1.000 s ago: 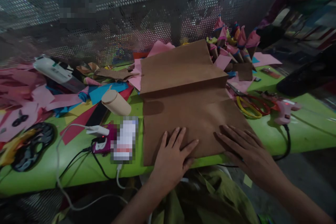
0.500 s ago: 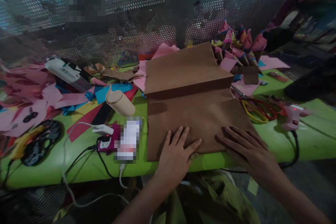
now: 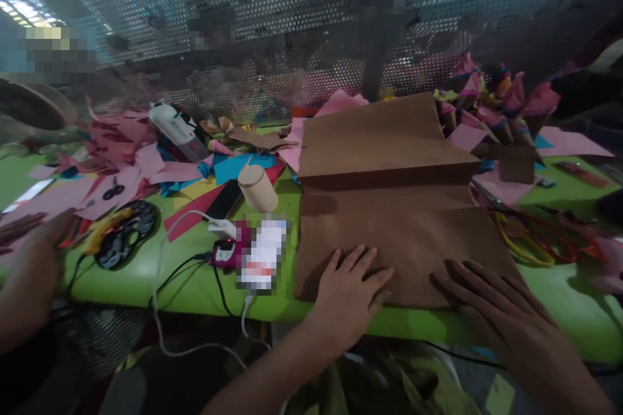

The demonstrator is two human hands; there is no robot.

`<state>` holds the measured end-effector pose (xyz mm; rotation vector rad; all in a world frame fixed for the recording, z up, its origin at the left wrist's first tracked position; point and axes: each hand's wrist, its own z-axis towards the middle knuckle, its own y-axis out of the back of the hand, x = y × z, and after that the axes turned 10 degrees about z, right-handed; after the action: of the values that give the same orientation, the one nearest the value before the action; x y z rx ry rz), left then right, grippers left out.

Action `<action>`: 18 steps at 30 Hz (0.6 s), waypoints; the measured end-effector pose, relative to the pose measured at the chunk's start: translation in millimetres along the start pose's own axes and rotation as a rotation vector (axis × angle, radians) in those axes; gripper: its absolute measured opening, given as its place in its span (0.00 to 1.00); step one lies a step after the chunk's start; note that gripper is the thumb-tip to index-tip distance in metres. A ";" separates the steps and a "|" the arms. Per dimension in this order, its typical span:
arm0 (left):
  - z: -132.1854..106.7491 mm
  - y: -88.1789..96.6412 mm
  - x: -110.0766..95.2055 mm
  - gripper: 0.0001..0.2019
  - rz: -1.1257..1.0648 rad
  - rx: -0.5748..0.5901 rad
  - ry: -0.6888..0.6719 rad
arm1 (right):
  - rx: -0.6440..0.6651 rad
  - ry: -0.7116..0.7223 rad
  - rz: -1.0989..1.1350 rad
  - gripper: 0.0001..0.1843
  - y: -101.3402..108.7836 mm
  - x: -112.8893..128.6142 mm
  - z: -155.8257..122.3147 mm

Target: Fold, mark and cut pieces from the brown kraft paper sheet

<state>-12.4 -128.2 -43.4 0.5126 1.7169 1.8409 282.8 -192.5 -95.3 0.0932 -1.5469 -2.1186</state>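
A large sheet of brown paper (image 3: 379, 217) with a raised fold across its middle lies on the green table (image 3: 195, 288). My left hand (image 3: 350, 292) rests flat on its near left part, fingers spread. On the near right corner lies my right hand (image 3: 501, 301), also flat, fingers stretched out. Left of the paper are a phone (image 3: 265, 253) with a lit, blurred screen and a beige paper tube (image 3: 260, 188). To its right sit scissors (image 3: 525, 240) with yellow and red handles, partly blurred.
Another person's hand (image 3: 34, 259) reaches in at far left, near a yellow and black tool (image 3: 121, 233). A magenta power adapter (image 3: 228, 251) trails cables. Pink paper scraps (image 3: 121, 136) and paper cones (image 3: 516, 110) line the back, before a perforated metal screen (image 3: 272, 32).
My view has swung left, so the table's contents appear farther right. Another person's arm now shows at far left. Both my hands stay flat on the brown paper.
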 end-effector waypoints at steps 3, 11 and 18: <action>3.4 -2.4 -1.5 0.19 -0.016 -0.006 0.028 | 0.004 0.006 -0.002 0.35 -1.1 -4.1 -3.7; -1.5 -5.4 -2.4 0.27 0.072 -0.053 0.031 | 0.040 0.022 -0.027 0.37 -3.9 -6.9 -7.7; 2.8 -13.5 3.7 0.29 0.107 -0.025 0.040 | 0.073 0.021 -0.091 0.34 -3.1 0.1 0.4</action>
<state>-11.6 -123.5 -56.9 0.5715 1.7203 1.9569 281.5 -191.5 -97.9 0.2145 -1.6371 -2.1231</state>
